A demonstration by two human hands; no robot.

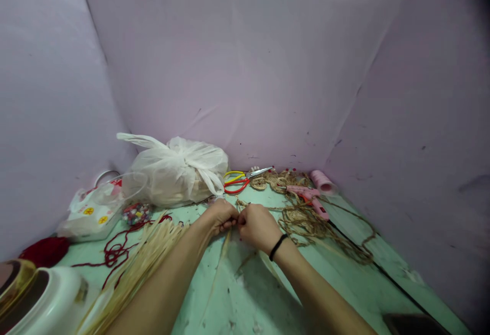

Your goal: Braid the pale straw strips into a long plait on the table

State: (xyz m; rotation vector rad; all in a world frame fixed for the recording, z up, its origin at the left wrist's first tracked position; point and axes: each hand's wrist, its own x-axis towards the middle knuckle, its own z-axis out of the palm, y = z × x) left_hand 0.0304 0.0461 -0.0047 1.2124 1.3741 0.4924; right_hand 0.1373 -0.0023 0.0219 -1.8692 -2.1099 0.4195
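My left hand (220,216) and my right hand (260,226) meet over the middle of the table, with fingers closed in a pinch and nearly touching. A thin, pale raffia strand (225,248) runs down from under my left fingers toward me. The part between my fingertips is mostly hidden. Another pale strand (270,264) shows below my right wrist, which wears a black band (278,246). Beside my left forearm lies a bundle of pale raffia (153,253).
Behind my hands are a knotted white plastic bag (179,171) and scissors (245,179). To the right lie brown twine (306,225), a pink glue gun (312,199) with a black cord, and a pink thread spool (323,183). Red yarn (115,250), beads (137,213) and a white jar (65,294) occupy the left.
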